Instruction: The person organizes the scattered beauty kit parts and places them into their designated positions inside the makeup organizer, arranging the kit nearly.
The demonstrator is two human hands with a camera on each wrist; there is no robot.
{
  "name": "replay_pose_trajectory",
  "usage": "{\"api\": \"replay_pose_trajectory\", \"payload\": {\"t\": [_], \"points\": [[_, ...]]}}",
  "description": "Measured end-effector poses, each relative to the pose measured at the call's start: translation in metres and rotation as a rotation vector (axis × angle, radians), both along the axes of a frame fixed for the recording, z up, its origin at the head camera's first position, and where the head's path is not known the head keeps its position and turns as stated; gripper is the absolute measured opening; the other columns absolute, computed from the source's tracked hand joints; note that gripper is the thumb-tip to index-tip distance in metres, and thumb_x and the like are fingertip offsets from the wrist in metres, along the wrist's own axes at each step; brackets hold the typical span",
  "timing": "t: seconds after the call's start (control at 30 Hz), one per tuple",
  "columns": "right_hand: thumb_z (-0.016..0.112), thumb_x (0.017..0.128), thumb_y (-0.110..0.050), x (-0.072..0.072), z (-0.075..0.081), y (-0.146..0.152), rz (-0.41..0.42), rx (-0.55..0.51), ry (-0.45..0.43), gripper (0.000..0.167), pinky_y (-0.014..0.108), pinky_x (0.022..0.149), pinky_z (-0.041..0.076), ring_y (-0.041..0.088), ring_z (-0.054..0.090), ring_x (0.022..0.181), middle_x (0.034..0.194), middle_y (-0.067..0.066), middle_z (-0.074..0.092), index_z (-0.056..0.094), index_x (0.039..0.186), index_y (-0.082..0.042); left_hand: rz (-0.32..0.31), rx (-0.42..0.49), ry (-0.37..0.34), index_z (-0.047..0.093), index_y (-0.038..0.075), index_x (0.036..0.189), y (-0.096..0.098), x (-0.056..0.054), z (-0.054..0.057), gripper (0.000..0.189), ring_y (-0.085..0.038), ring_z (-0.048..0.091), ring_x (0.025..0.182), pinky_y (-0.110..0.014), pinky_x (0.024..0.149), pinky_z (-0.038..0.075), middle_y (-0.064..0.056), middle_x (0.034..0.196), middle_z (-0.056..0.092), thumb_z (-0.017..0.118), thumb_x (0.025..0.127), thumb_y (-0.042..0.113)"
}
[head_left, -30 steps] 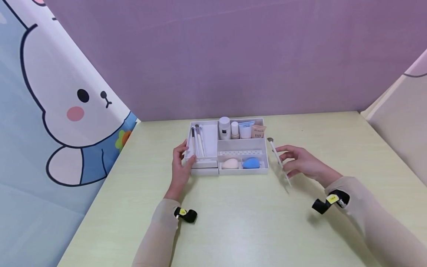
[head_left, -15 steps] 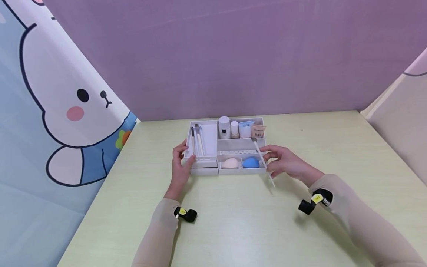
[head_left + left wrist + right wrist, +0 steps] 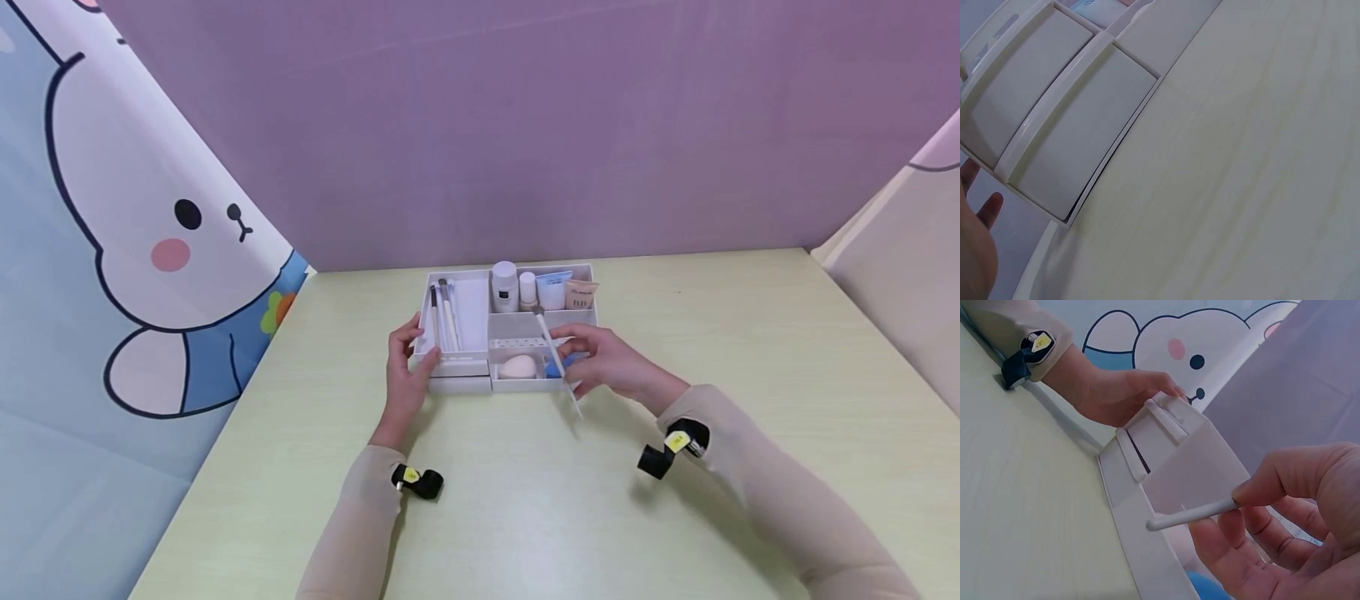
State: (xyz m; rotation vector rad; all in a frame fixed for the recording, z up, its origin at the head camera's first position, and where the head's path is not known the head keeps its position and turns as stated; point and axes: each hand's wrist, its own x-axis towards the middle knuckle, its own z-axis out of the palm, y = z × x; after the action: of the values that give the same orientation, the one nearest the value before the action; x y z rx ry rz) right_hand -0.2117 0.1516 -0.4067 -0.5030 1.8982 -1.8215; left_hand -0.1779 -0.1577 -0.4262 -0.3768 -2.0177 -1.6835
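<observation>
A white makeup organizer (image 3: pixel 474 315) stands at the middle of the table. My left hand (image 3: pixel 406 379) grips its left front corner, thumb at the front and fingers along the side. Between thumb and fingers my right hand (image 3: pixel 609 365) pinches a makeup brush (image 3: pixel 550 338) by its white handle, dark bristles pointing up and away. The brush slants over the organizer's right half, overlapping the blue makeup sponge (image 3: pixel 551 368). A pale pink sponge (image 3: pixel 518 367) sits left of it. Two makeup brushes (image 3: pixel 450 317) lie in the left tray. The right wrist view shows the handle's rounded end (image 3: pixel 1155 523).
Along the organizer's back right stand a white bottle (image 3: pixel 505 287), a smaller bottle (image 3: pixel 528 290), a blue-white tube (image 3: pixel 552 292) and a beige tube (image 3: pixel 581 293). Two drawer fronts (image 3: pixel 1082 140) show in the left wrist view. A purple cloth (image 3: pixel 525 125) hangs behind the table.
My right hand has moved left with the makeup brush, from beside the organizer to over its right half. My left hand has stayed on the corner.
</observation>
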Motion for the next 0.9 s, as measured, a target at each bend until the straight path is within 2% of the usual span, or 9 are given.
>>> {"api": "replay_pose_trajectory", "payload": {"t": [0.53,0.77,0.9], "points": [[0.059,0.078,0.013,-0.013,0.006,-0.041,0.013,-0.079,0.009,0.070,0.039,0.061,0.057,0.022,0.063,0.072,0.103,0.018,0.056,0.040,0.145,0.005,-0.001,0.008,-0.004,0.042,-0.017,0.119,0.000,-0.001,-0.002,0.035,-0.041,0.039,0.132,-0.032,0.099,0.031,-0.028,0.149,0.040,0.058,0.091,-0.003],[0.059,0.080,0.015,-0.012,0.009,-0.057,0.005,-0.096,-0.035,0.070,0.039,0.062,0.058,0.026,0.064,0.076,0.107,0.019,0.056,0.041,0.147,0.002,0.000,0.013,-0.016,0.042,-0.017,0.119,0.001,0.000,-0.001,0.035,-0.041,0.040,0.131,-0.031,0.099,0.031,-0.028,0.150,0.039,0.059,0.091,-0.004],[0.059,0.081,0.014,-0.013,0.014,-0.065,-0.020,-0.079,-0.056,0.070,0.037,0.063,0.058,0.023,0.063,0.078,0.111,0.019,0.055,0.043,0.147,-0.002,0.000,0.014,-0.023,0.042,-0.017,0.119,0.000,0.000,-0.001,0.036,-0.038,0.041,0.129,-0.030,0.098,0.031,-0.027,0.150,0.039,0.059,0.091,-0.003]]}}
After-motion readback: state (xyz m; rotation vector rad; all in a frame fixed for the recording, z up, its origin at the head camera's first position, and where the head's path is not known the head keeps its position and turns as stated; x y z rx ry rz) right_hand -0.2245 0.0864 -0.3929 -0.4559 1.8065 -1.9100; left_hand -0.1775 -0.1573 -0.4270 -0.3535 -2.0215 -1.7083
